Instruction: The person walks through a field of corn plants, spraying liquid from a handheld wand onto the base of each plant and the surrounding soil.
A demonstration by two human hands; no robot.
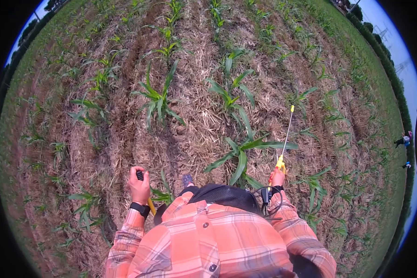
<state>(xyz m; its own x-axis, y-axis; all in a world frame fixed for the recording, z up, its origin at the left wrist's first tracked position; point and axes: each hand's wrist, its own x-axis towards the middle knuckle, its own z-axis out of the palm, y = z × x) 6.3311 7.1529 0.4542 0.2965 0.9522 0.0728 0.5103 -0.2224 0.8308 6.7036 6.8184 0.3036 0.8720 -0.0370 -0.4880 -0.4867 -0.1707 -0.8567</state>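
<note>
My left hand [139, 187] is closed around the black grip [140, 175] of a lever; its yellow shaft [151, 206] runs back beside my body. In my right hand [277, 178] is a spray wand [287, 132], held by its yellow handle [280, 162]. The thin metal tube points forward and slightly right, ending in a yellow nozzle [292, 108] above the ground. A young corn plant [241, 150] stands just left of the wand. Near my right wrist hang a small black box [265, 195] and a thin dark hose or cable [268, 213].
Rows of young corn plants [158, 97] stretch ahead through dry straw [194, 83]. A black mesh pouch [229, 197] sits at my waist, and one patterned shoe [187, 179] shows below. Two distant people [406, 140] are at the far right edge.
</note>
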